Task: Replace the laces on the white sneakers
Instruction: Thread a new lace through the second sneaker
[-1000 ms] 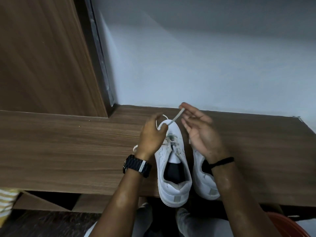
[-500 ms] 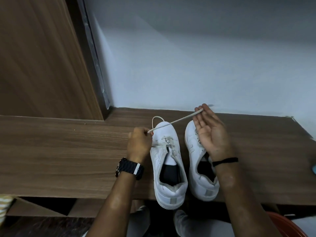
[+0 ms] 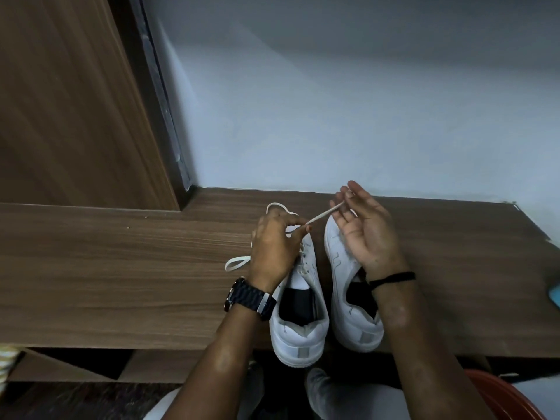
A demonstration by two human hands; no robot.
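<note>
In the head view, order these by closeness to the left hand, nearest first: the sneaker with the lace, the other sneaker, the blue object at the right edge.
1. Sneaker with the lace: directly under the left hand.
2. Other sneaker: just right of it.
3. Blue object: far right edge of the shelf.

Left hand (image 3: 274, 247) knuckles up, fingertips pinched, right hand (image 3: 365, 228) palm up (fingers loosely curled) — wrists apart

Wood-grain bench (image 3: 121, 268) against a pale wall, two white sneakers (image 3: 300, 325) side by side at its front edge, heels overhanging, a white lace (image 3: 236, 262) looped beside them
</note>
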